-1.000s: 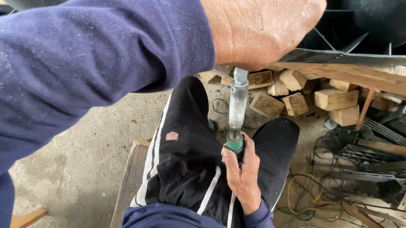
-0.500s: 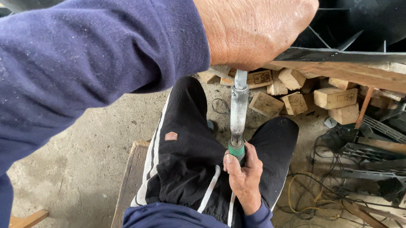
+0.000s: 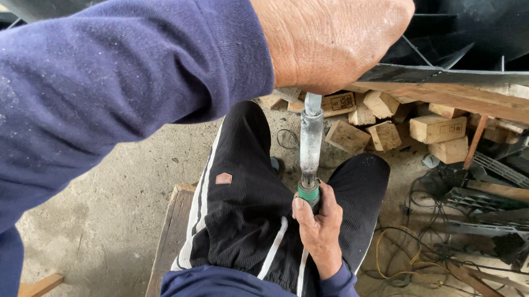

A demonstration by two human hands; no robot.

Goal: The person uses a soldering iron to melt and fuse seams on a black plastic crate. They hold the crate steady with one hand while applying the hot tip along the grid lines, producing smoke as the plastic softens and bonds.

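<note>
Head view is showing the left hand (image 3: 328,38) pressing down, closed, on the black plastic panel (image 3: 471,33) over the wooden plank (image 3: 485,99), while the right hand (image 3: 320,224) is gripping the grey metal tool (image 3: 310,145) upright between the knees by its green collar; driving it upward likely calls for steady alignment.

wood blocks (image 3: 396,123) behind knees (image 3: 368,168)

The sleeve (image 3: 93,112) is dark blue, flecked with pale dust. The trousers (image 3: 242,196) are black with fine ribbing, white side stripes and a small reddish-brown patch. The tool (image 3: 310,145) has a dull grey metal shaft and a green band at the grip. The wood blocks (image 3: 403,124) are pale tan. The floor (image 3: 117,219) is grey concrete. One cable (image 3: 393,263) is yellow.
</note>
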